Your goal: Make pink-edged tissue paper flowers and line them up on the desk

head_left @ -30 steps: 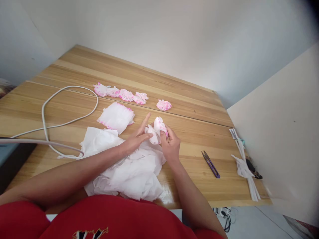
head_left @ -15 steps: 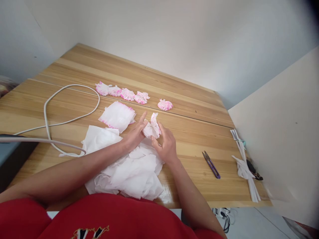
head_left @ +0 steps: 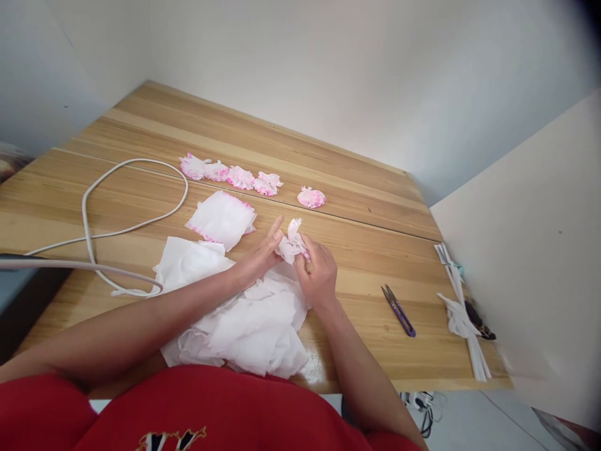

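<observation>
Between my two hands is a white tissue paper flower (head_left: 292,244) with pink-tinged edges, crumpled and partly covered by my fingers. My left hand (head_left: 263,254) grips its left side, the index finger pointing up along it. On the other side, my right hand (head_left: 318,269) is closed on the flower with curled fingers. Just beneath the hands spreads a heap of loose white tissue sheets (head_left: 256,319). A flat stack of white squares with pink edges (head_left: 221,219) lies beyond my left forearm.
Several finished-looking pink-and-white paper flowers (head_left: 240,178) lie in a row, with one flower (head_left: 311,197) apart. Purple-handled thread snips (head_left: 398,311) lie at right, near white strips (head_left: 462,313). A white cable (head_left: 87,213) loops across the wooden table (head_left: 366,263) at left.
My right hand's fingers have closed in on the flower, which looks more crumpled and narrower. Both hands have shifted slightly to the right.
</observation>
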Tool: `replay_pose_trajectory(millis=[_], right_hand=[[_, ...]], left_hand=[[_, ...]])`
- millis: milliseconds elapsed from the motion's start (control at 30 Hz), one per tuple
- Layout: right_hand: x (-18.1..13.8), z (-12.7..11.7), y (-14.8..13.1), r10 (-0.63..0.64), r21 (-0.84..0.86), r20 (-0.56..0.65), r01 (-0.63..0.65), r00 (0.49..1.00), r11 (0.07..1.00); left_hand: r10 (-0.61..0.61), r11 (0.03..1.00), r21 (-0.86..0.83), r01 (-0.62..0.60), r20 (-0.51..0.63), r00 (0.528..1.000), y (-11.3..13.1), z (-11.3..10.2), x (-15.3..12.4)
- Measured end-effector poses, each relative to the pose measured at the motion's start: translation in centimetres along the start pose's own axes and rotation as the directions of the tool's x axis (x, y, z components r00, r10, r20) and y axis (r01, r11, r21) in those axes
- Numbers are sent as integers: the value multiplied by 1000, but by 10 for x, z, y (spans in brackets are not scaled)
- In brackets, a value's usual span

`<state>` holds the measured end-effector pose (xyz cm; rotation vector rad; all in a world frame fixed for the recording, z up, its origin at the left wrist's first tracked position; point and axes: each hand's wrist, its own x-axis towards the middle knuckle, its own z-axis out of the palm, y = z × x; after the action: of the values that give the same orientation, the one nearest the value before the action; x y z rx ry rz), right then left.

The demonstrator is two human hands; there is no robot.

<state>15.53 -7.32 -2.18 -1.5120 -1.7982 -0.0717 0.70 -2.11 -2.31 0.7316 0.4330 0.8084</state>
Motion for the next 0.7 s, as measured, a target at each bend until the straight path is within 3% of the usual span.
replay_pose_trajectory(millis=[133, 200, 267, 400, 467, 600, 700], right_hand=[[0, -1, 2, 277, 187, -9, -271, 961, 944], [0, -1, 2, 349, 227, 22, -345, 937, 911], [0, 0, 2, 316, 209, 22, -313, 949, 926], [-4, 3, 4, 90, 107, -10, -89, 996, 990], [-5, 3, 4, 55, 76, -6, -54, 998, 996], [-5, 2, 2, 200, 125, 2, -199, 980, 972], [-2, 3, 1, 408, 293, 34, -399, 912, 869]], left_hand=[[-21, 998, 54, 19, 34, 999, 0, 0, -2], [-27, 992, 120, 26, 10, 1000, 2, 0, -2], [-23, 979, 204, 28, -22, 999, 3, 1, -1], [23, 918, 398, 4, -61, 998, 3, 3, 0], [61, 881, 473, -29, -52, 997, 1, 3, 0], [104, 860, 503, -84, -13, 994, 0, 0, 0], [95, 875, 478, -70, -28, 995, -1, -4, 2]])
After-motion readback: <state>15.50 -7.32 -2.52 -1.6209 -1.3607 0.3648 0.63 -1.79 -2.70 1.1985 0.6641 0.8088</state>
